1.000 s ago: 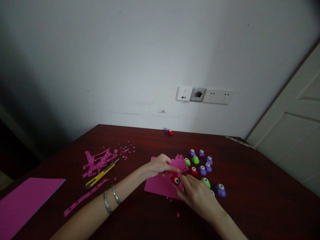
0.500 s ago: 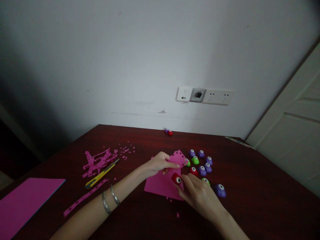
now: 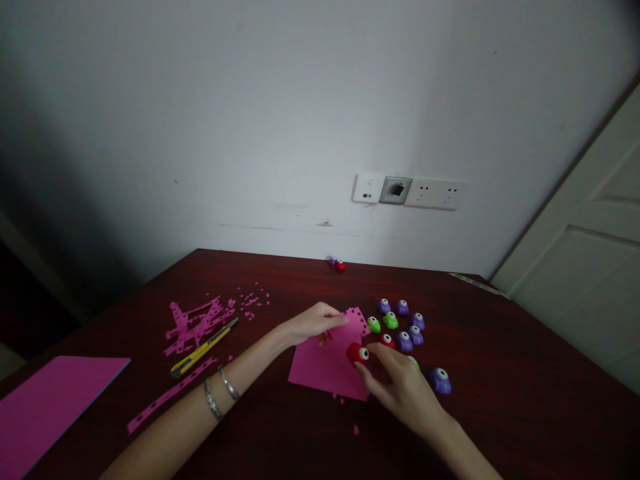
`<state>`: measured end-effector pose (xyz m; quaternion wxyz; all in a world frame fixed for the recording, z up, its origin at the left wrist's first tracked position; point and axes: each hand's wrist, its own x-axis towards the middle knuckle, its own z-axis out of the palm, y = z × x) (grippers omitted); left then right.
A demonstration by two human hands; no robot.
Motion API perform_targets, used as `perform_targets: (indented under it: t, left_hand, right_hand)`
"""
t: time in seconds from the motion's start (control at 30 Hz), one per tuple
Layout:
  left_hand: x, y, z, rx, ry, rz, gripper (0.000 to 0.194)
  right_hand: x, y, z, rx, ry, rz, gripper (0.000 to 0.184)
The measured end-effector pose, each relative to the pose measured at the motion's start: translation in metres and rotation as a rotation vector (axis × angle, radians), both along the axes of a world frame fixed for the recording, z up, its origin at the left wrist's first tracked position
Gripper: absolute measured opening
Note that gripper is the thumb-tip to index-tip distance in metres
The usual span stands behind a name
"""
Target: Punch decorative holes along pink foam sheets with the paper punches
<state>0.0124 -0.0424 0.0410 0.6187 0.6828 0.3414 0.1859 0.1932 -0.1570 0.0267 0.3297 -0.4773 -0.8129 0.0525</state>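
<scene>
At the near side, a long strip (image 3: 173, 395) with holes lies on the table (image 3: 280, 440), and the pink board (image 3: 55, 407) is farther left. The right hand (image 3: 405, 387) pinches the red punch (image 3: 354, 353) between thumb and fingers, above the pink sheet (image 3: 325, 373). Compared with the earlier frame, this punch is a little higher and more to the right. Its white eye, which pointed more toward the near side, now points to the right; its long axis lies roughly sideways. The purple punch (image 3: 441, 380) sits just beside the right hand.

The left hand (image 3: 313, 325) has moved a little left. Its fingers are pressed together on the holed piece (image 3: 356, 323), whose holes point away to the far side. The green punch (image 3: 373, 325), partly covered before, is now in full view beside this piece, near the other punches (image 3: 405, 341).

The cutter (image 3: 205, 348) lies diagonally to the left, beside the scraps (image 3: 193, 327). Small bits (image 3: 250, 300) lie beyond. Two small punches (image 3: 341, 266) stand at the far edge, near the wall (image 3: 280, 133).
</scene>
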Motion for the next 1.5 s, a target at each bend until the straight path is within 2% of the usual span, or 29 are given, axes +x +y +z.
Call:
perform_targets:
  t: [0.1, 0.2, 0.27, 0.37, 0.5, 0.6, 0.77, 0.87, 1.0, 1.1, 1.17, 1.37, 1.5]
  left_hand:
    - [-0.004, 0.005, -0.005, 0.025, 0.053, -0.041, 0.034]
    - [-0.006, 0.009, -0.012, 0.069, 0.135, -0.092, 0.029]
    - [-0.007, 0.011, -0.017, 0.142, 0.207, -0.097, 0.024]
    - [-0.006, 0.014, -0.025, 0.316, 0.3, -0.075, 0.016]
    - [-0.006, 0.017, -0.029, 0.477, 0.374, -0.062, 0.012]
    - [-0.007, 0.017, -0.028, 0.543, 0.418, -0.053, 0.02]
    - [-0.011, 0.015, -0.023, 0.719, 0.496, -0.011, 0.034]
    - [-0.013, 0.012, -0.016, 0.782, 0.518, 0.066, 0.03]
    - [-0.011, 0.006, 0.001, 0.798, 0.334, 0.085, 0.013]
    - [-0.008, -0.004, 0.011, 0.753, 0.132, 0.067, 0.009]
    - [-0.005, -0.011, 0.015, 0.745, 0.07, 0.069, 0.01]
    - [0.001, -0.022, 0.011, 0.755, 0.047, 0.011, 0.008]
    - [0.004, -0.025, 0.008, 0.745, 0.035, 0.051, 0.007]
  right_hand:
    - [0.001, 0.004, 0.001, -0.195, 0.237, -0.032, 0.02]
    - [0.002, 0.01, 0.0, -0.458, 0.551, -0.047, 0.03]
    - [0.003, 0.014, -0.002, -0.616, 0.716, -0.001, 0.034]
    - [0.004, 0.017, -0.005, -0.729, 0.823, 0.069, 0.037]
    - [0.005, 0.016, -0.006, -0.741, 0.791, 0.115, 0.036]
    - [0.004, 0.015, -0.004, -0.726, 0.749, 0.132, 0.034]
    - [0.003, 0.013, -0.003, -0.725, 0.725, 0.204, 0.031]
    - [0.003, 0.013, -0.005, -0.778, 0.787, 0.201, 0.033]
    - [0.0, 0.014, -0.008, -0.854, 0.956, 0.144, 0.038]
    - [-0.002, 0.016, -0.01, -0.866, 1.004, 0.093, 0.039]
    - [-0.002, 0.017, -0.012, -0.864, 0.992, 0.057, 0.039]
    - [-0.001, 0.021, -0.016, -0.86, 0.977, -0.048, 0.042]
    - [-0.001, 0.022, -0.015, -0.863, 0.981, -0.068, 0.041]
